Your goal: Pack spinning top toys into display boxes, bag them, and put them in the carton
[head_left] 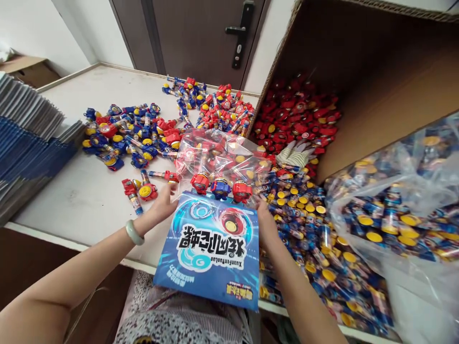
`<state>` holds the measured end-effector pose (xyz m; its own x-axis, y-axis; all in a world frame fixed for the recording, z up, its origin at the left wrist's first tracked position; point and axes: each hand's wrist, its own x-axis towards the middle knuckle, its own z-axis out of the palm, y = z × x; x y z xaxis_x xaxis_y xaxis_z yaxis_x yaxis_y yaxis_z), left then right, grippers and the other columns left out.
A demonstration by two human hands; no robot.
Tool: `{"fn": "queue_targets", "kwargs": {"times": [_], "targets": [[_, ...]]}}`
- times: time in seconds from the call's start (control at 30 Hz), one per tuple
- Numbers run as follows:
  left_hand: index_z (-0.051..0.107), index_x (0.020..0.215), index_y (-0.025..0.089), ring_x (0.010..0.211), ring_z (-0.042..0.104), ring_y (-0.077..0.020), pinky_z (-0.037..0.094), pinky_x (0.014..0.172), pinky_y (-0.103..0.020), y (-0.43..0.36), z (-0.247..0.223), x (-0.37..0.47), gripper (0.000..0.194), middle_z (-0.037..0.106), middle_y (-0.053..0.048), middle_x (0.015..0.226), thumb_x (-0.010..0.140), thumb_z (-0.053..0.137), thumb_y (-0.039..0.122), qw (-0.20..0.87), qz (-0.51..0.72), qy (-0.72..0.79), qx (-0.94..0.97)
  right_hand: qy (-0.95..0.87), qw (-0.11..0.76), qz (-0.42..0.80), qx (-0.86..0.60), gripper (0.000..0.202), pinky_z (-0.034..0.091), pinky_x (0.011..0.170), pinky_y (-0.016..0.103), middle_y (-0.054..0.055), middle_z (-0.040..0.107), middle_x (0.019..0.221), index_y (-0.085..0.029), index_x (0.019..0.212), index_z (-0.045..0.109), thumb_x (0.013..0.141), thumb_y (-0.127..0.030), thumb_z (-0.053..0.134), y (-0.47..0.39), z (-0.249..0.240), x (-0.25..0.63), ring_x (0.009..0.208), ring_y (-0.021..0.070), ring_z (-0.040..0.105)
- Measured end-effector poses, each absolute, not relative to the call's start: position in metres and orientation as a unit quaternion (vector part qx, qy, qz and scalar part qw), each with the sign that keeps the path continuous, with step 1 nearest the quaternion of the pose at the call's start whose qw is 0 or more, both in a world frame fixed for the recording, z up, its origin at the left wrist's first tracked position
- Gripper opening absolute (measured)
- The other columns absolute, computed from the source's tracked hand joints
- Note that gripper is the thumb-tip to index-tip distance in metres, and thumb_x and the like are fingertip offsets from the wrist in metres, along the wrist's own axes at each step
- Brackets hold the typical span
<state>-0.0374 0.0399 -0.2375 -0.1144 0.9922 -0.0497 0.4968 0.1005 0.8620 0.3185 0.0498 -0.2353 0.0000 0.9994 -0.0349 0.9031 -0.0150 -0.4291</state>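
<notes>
A flat blue printed package [211, 282] with upside-down lettering is held low in front of my body. My left hand [167, 203] grips its far left corner; the fingertips are partly hidden. My right hand [267, 220] is closed on its right edge, near the far corner. Along the far edge sit a red toy spinner [200, 183], a blue one [220, 188] and another red one [242, 191]. A clear plastic bag [222, 143] extends beyond them, over loose toys. Just past my left hand lie a few red and yellow toys [146, 191] on the white table [71, 191].
Stacked blue printed sheets [28, 138] stand at the left. Piles of red and blue toys [136, 134] cover the table's back. On the right, a large cardboard box [358, 157] holds red toys and a striped glove [296, 154]; yellow-ended tubes [322, 258] spread near a plastic bag [412, 258].
</notes>
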Motion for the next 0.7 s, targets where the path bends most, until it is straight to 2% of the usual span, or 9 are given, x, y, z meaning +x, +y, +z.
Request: {"fn": "queue_targets", "kwargs": {"times": [0.03, 0.1, 0.17, 0.2, 0.27, 0.33, 0.47, 0.57, 0.7], "targets": [[0.057, 0.114, 0.019, 0.106, 0.061, -0.0316, 0.051, 0.093, -0.043, 0.047, -0.235, -0.04, 0.053, 0.063, -0.015, 0.121, 0.067, 0.07, 0.04, 0.308, 0.36, 0.654, 0.59, -0.687, 0.159, 0.152, -0.693, 0.059, 0.051, 0.079, 0.036, 0.018, 0.069, 0.119, -0.016, 0.142, 0.05, 0.086, -0.032, 0.053, 0.055, -0.228, 0.317, 0.099, 0.0306, 0.068], [0.06, 0.107, 0.019, 0.101, 0.063, -0.029, 0.05, 0.09, -0.04, 0.064, -0.228, -0.042, 0.04, 0.066, -0.012, 0.112, 0.073, 0.065, 0.039, 0.284, 0.34, 0.641, 0.627, -0.681, 0.194, 0.17, -0.686, 0.05, 0.048, 0.088, 0.037, 0.016, 0.065, 0.128, -0.02, 0.133, 0.058, 0.084, -0.028, 0.052, 0.07, -0.215, 0.315, 0.113, 0.0307, 0.062], [0.061, 0.088, 0.019, 0.087, 0.063, -0.0256, 0.048, 0.081, -0.036, 0.084, -0.222, -0.042, 0.021, 0.068, -0.009, 0.091, 0.077, 0.06, 0.038, 0.307, 0.295, 0.638, 0.641, -0.666, 0.211, 0.242, -0.673, 0.028, 0.046, 0.087, 0.036, 0.012, 0.071, 0.11, -0.022, 0.104, 0.07, 0.08, -0.027, 0.055, 0.087, -0.207, 0.316, 0.106, 0.0286, 0.062], [0.059, 0.078, 0.02, 0.079, 0.061, -0.0236, 0.046, 0.075, -0.034, 0.094, -0.22, -0.041, 0.018, 0.066, -0.007, 0.08, 0.079, 0.058, 0.037, 0.311, 0.278, 0.645, 0.64, -0.652, 0.215, 0.282, -0.671, 0.019, 0.046, 0.083, 0.035, 0.009, 0.072, 0.097, -0.022, 0.09, 0.071, 0.078, -0.028, 0.058, 0.094, -0.205, 0.317, 0.096, 0.0266, 0.063], [0.052, 0.067, 0.02, 0.068, 0.054, -0.0194, 0.039, 0.067, -0.031, 0.111, -0.217, -0.037, 0.021, 0.058, -0.003, 0.066, 0.08, 0.057, 0.036, 0.301, 0.267, 0.66, 0.634, -0.627, 0.226, 0.338, -0.664, 0.013, 0.046, 0.075, 0.032, 0.004, 0.069, 0.079, -0.022, 0.078, 0.067, 0.072, -0.032, 0.061, 0.106, -0.205, 0.322, 0.08, 0.0222, 0.061], [0.05, 0.065, 0.02, 0.064, 0.049, -0.0168, 0.035, 0.064, -0.029, 0.122, -0.215, -0.032, 0.021, 0.053, -0.001, 0.061, 0.08, 0.057, 0.033, 0.301, 0.292, 0.666, 0.617, -0.598, 0.258, 0.387, -0.653, 0.02, 0.045, 0.067, 0.03, 0.002, 0.066, 0.073, -0.022, 0.077, 0.065, 0.067, -0.04, 0.064, 0.113, -0.209, 0.326, 0.071, 0.019, 0.058], [0.05, 0.073, 0.019, 0.068, 0.049, -0.0151, 0.038, 0.067, -0.026, 0.126, -0.212, -0.018, 0.015, 0.054, 0.0, 0.068, 0.083, 0.055, 0.028, 0.318, 0.381, 0.644, 0.582, -0.505, 0.355, 0.445, -0.648, 0.04, 0.044, 0.057, 0.03, 0.0, 0.058, 0.066, -0.023, 0.076, 0.054, 0.062, -0.06, 0.065, 0.113, -0.222, 0.323, 0.06, 0.0162, 0.052], [0.05, 0.078, 0.019, 0.071, 0.05, -0.015, 0.039, 0.068, -0.026, 0.117, -0.212, -0.011, 0.015, 0.056, -0.001, 0.073, 0.089, 0.052, 0.028, 0.269, 0.409, 0.619, 0.614, -0.466, 0.418, 0.415, -0.66, 0.048, 0.043, 0.057, 0.03, -0.002, 0.051, 0.063, -0.024, 0.079, 0.049, 0.068, -0.07, 0.058, 0.11, -0.234, 0.312, 0.059, 0.0156, 0.049], [0.053, 0.085, 0.019, 0.07, 0.051, -0.0145, 0.041, 0.067, -0.026, 0.108, -0.219, -0.012, 0.015, 0.058, -0.001, 0.076, 0.092, 0.051, 0.032, 0.206, 0.451, 0.551, 0.671, -0.458, 0.494, 0.325, -0.664, 0.05, 0.044, 0.061, 0.03, -0.002, 0.051, 0.068, -0.024, 0.083, 0.049, 0.073, -0.072, 0.057, 0.106, -0.244, 0.3, 0.065, 0.0159, 0.05]]}}
